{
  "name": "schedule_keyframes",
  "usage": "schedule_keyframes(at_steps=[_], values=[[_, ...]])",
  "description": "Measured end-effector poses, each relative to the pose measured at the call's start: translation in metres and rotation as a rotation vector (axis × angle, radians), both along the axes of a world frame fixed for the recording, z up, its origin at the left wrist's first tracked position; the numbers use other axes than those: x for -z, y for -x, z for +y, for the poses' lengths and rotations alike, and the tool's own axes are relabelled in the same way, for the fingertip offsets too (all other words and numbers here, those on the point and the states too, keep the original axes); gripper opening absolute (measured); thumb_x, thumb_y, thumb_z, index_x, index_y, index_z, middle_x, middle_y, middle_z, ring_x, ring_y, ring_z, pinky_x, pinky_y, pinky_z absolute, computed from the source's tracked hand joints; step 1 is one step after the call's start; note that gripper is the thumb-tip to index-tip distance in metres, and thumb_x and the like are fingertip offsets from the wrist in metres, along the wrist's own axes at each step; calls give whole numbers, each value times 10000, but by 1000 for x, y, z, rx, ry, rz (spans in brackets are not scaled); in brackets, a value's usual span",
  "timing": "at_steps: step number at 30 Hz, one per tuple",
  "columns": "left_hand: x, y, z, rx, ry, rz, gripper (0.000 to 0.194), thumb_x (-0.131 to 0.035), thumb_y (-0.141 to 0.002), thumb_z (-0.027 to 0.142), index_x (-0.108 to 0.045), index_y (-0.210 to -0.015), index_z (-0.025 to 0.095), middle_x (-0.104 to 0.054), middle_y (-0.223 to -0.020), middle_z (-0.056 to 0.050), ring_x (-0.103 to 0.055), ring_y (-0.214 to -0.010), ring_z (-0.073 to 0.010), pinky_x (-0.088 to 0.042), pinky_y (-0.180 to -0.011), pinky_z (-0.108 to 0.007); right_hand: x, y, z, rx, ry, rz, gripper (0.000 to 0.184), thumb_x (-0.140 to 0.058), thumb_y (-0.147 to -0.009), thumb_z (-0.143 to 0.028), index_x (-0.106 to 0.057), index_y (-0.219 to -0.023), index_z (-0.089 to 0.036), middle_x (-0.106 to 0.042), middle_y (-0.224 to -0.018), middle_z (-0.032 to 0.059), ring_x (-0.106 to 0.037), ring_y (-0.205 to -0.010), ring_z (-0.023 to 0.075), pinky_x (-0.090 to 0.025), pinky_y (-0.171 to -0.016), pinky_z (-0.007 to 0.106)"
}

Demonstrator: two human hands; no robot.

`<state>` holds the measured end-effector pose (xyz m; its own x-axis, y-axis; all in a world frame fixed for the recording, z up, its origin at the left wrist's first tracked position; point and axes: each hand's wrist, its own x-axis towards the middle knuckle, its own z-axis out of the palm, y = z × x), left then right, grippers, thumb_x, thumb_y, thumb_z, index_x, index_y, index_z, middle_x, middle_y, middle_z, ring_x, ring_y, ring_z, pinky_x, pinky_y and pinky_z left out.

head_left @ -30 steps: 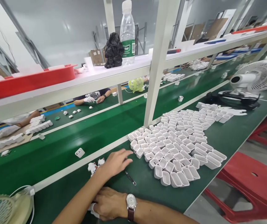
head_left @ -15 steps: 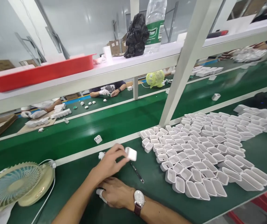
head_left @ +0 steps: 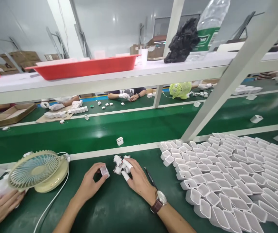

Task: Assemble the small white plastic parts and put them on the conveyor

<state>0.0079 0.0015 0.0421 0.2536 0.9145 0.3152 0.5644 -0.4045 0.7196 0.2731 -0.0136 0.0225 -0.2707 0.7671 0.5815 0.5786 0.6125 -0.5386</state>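
Note:
My left hand point(head_left: 89, 185) is closed on a small white plastic shell point(head_left: 104, 171), pinched between thumb and fingertips just above the green mat. My right hand point(head_left: 138, 181), with a wristwatch point(head_left: 160, 200) and white finger cots, lies to its right. Its fingers stretch out onto a small heap of white parts point(head_left: 118, 163) and hold nothing that I can see. A dark slim tool point(head_left: 150, 176) lies on the mat beside my right hand. A large field of empty white shells point(head_left: 226, 171) covers the mat to the right.
A cream desk fan point(head_left: 37, 170) stands at the left, with another person's hand point(head_left: 0, 204) below it. A single white shell point(head_left: 119, 140) rides the green belt point(head_left: 134, 129). Overhead shelf point(head_left: 119, 79) carries a red tray point(head_left: 87, 66), black bag and bottle. Workers sit across the line.
My left hand took a white shell from the field and drew it back leftward. My right hand moved forward from under the left arm onto the small parts. The view swung left.

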Motion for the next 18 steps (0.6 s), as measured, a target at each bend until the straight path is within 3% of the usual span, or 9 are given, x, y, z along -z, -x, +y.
schedule_keyframes(at_steps=[4,10,15,18], values=[[12,-9,-11,9,42,-24,425,-671,-925,390,-601,-1330,281,-712,-1235,-73,-712,-989,-230,-598,-898,-376,0,6,13,3,95,-82,643,-538,-921,-63,-424,-1542,-184,-573,-1471,170,-492,-1425,322,-484,-1150,562],[29,-12,-27,68,86,4,554,-665,-937,333,-497,-1463,295,-671,-1314,-95,-654,-1200,-281,-531,-1063,-459,-9,14,31,-59,166,-146,623,-518,-818,19,-595,-1403,-180,-654,-1379,147,-541,-1366,305,-481,-1136,521],[30,-11,-30,89,49,28,547,-652,-953,291,-481,-1472,296,-667,-1318,-105,-639,-1211,-306,-523,-1071,-508,-14,9,28,-24,164,-53,544,-477,-855,19,-653,-1307,-228,-708,-1232,103,-655,-1172,257,-548,-1047,464],[30,-12,-29,87,40,32,540,-650,-955,295,-478,-1466,296,-670,-1305,-105,-644,-1190,-311,-526,-1060,-523,-16,5,22,-29,141,-79,472,-531,-928,-68,-613,-1366,-225,-682,-1298,124,-627,-1237,278,-537,-1067,489]])
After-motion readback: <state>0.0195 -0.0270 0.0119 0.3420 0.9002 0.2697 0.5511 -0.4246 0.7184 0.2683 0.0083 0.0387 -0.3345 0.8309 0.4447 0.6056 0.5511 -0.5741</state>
